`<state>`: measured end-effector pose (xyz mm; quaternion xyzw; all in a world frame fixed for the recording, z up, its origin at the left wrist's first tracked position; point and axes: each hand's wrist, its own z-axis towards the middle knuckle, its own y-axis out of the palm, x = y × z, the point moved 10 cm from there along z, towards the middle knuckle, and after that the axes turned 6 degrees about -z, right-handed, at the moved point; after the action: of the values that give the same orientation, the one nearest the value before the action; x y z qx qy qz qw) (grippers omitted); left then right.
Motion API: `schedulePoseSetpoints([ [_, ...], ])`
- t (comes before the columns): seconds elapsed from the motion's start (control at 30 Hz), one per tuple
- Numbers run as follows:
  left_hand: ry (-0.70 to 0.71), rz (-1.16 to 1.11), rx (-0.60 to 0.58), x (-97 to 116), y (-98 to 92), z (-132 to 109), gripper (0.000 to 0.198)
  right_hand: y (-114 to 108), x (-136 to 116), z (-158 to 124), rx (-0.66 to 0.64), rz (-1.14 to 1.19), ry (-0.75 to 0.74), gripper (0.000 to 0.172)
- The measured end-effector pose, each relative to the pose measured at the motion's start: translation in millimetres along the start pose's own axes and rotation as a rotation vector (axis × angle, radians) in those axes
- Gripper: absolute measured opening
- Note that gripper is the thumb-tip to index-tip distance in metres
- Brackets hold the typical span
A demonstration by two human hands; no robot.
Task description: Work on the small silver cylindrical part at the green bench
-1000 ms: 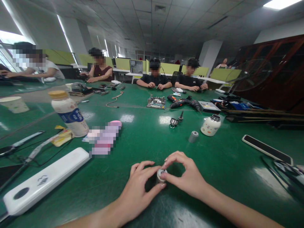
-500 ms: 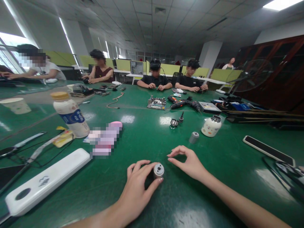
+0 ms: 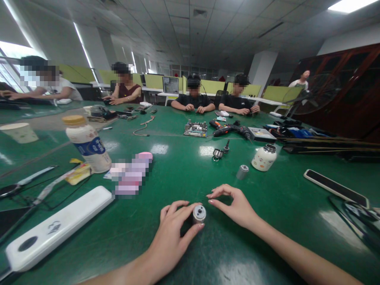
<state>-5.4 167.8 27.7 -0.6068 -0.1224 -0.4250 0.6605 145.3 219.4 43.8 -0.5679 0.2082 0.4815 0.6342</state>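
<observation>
My left hand (image 3: pixel 172 233) grips a small silver cylindrical part (image 3: pixel 199 213) on the green table (image 3: pixel 184 170), thumb and fingers wrapped round it. My right hand (image 3: pixel 233 206) hovers just right of the part, thumb and forefinger curled apart in a loose ring, holding nothing. A small grey cylinder (image 3: pixel 242 171) stands farther back, and a white ceramic jar (image 3: pixel 264 157) sits beyond it to the right.
A white bottle (image 3: pixel 87 143) with a yellow cap and a long white device (image 3: pixel 56 227) lie at left. A circuit board (image 3: pixel 195 128), a power drill (image 3: pixel 231 129) and small metal parts (image 3: pixel 217 153) sit mid-table. A phone (image 3: pixel 335 186) lies at right. Several people sit along the far side.
My right hand let go of the silver part and lifted away to the right. My left hand kept hold of the part.
</observation>
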Motion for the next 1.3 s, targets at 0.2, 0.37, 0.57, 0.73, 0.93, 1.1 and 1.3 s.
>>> schedulePoseSetpoints([
  [0.2, 0.081, -0.020, -0.112, 10.6, 7.5, -0.6, 0.039, 6.3, -47.9, -17.3, -0.005, 0.069, -0.078, 0.006],
  [0.37, 0.101, -0.033, -0.128, 14.6, 7.7, 0.3, 0.029, 16.2, -56.2, -25.2, -0.048, -0.021, -0.133, 0.005],
  [0.57, 0.112, -0.042, -0.121, 16.0, 7.1, 0.1, 0.029, 12.0, -56.4, -23.9, -0.015, -0.032, -0.144, 0.007],
  [0.73, 0.110, -0.041, -0.113, 16.7, 6.5, -0.4, 0.033, 5.8, -65.1, -25.5, 0.040, -0.039, -0.213, 0.010],
  [0.93, 0.107, -0.037, -0.104, 16.5, 5.8, -0.4, 0.035, 9.4, -61.6, -24.3, -0.004, -0.070, -0.194, 0.010],
  [1.1, 0.116, -0.041, -0.106, 15.6, 6.6, -0.6, 0.032, 10.0, -55.0, -22.2, -0.017, -0.083, -0.148, 0.007],
  [1.3, 0.127, -0.028, -0.100, 14.5, 7.5, -0.4, 0.029, 13.4, -54.3, -20.9, -0.080, -0.100, -0.121, 0.005],
])
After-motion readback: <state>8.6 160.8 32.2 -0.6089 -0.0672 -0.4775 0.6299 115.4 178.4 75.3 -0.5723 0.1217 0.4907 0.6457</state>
